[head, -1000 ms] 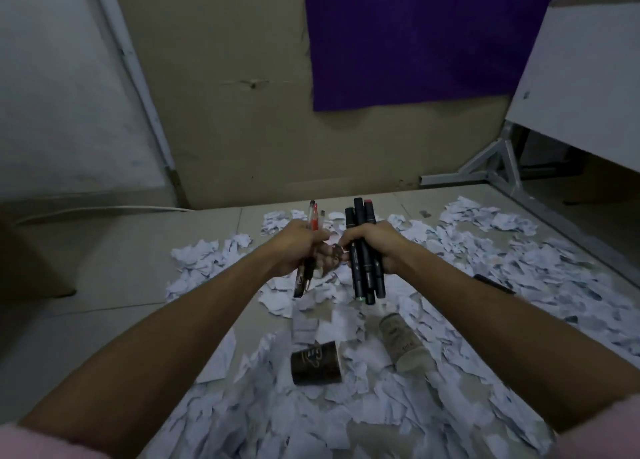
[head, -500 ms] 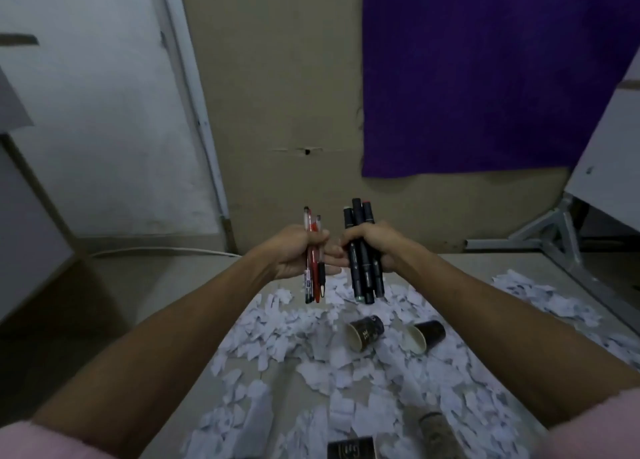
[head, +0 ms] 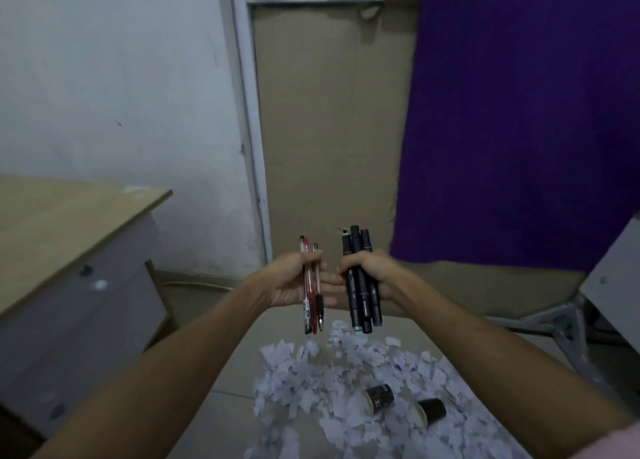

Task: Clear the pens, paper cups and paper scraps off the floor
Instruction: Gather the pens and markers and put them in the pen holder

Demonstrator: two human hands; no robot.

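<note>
The left hand [head: 294, 280] is holding a small bunch of thin clear and red ballpoint pens [head: 311, 290] upright, its grip wrapped around their upper barrels. Just beside it, the right hand [head: 372, 273] is gripping a bundle of thick black marker pens [head: 362, 285], fingers curled tight around them. Below, torn white paper scraps [head: 311, 386] are lying scattered on the grey floor [head: 228, 417], with two dark paper cups [head: 379, 399] tipped over among them.
</note>
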